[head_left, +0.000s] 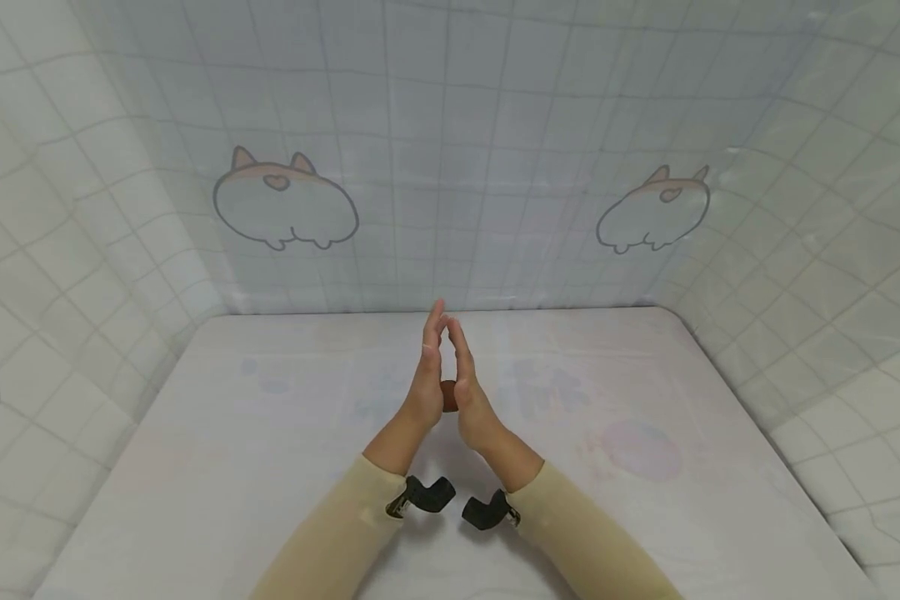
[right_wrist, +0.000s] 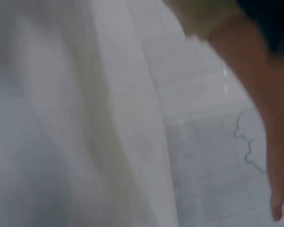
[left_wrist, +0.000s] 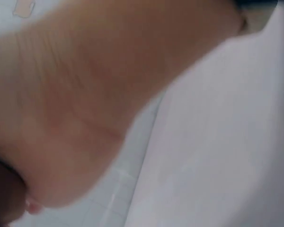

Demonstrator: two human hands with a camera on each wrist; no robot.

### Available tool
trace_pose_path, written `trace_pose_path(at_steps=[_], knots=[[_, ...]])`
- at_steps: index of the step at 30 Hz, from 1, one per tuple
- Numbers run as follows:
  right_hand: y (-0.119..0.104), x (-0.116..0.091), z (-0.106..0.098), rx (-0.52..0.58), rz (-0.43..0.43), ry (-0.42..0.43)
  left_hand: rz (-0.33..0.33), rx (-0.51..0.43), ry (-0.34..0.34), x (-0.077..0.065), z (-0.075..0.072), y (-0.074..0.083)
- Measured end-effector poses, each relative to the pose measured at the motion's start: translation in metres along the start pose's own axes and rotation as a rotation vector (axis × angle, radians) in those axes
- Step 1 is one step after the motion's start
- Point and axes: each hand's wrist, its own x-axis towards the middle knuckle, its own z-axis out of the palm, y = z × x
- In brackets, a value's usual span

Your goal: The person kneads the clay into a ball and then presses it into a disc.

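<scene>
Between the left hand (head_left: 426,385) and right hand (head_left: 474,408) I see one small, reddish-brown lump (head_left: 449,397) — fingers (head_left: 461,352) straight — pale, faintly printed table (head_left: 217,467), gridded walls (head_left: 468,150) with cartoon animals (head_left: 285,208).

Bench (head_left: 217,500): whitish top, taking up much of the lower half of the frame in the head view and widening toward the bottom edge. Far edge runs nearly straight across mid-frame; both far corners rounded. Surface bears a faint pink oval mark (head_left: 641,450) at lower right and faint blue patches (head_left: 549,387) right of centre. Soft grey shadows (head_left: 422,527) lie at lower centre.
</scene>
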Motion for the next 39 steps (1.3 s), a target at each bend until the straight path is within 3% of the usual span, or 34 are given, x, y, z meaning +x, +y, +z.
trace_pose_path(at_steps=[5,8,15,20,26,30,34,39], knots=[[-0.013,-0.002,0.004,-0.063,-0.08,0.04,-0.056,0.021,-0.003,0.0,-0.002,-0.004],[-0.019,-0.001,0.002,-0.081,-0.083,0.081,-0.087,0.039,-0.036,-0.001,-0.001,-0.008],[-0.025,0.009,-0.012,-0.101,-0.002,0.15,-0.115,0.172,-0.148,-0.014,0.005,-0.017],[-0.015,0.017,-0.022,-0.112,0.095,0.151,-0.148,0.073,-0.173,-0.022,0.01,-0.02],[0.003,0.015,-0.026,-0.122,0.184,0.133,-0.072,-0.055,-0.187,-0.023,0.014,-0.011],[0.008,0.009,-0.02,-0.068,0.221,0.103,-0.024,-0.053,-0.155,-0.022,0.013,-0.002],[0.012,0.002,-0.012,-0.03,0.162,0.066,0.02,-0.039,-0.098,-0.019,0.01,0.003],[0.009,-0.001,-0.002,-0.016,0.019,0.048,0.091,0.041,-0.062,-0.012,0.003,0.005]])
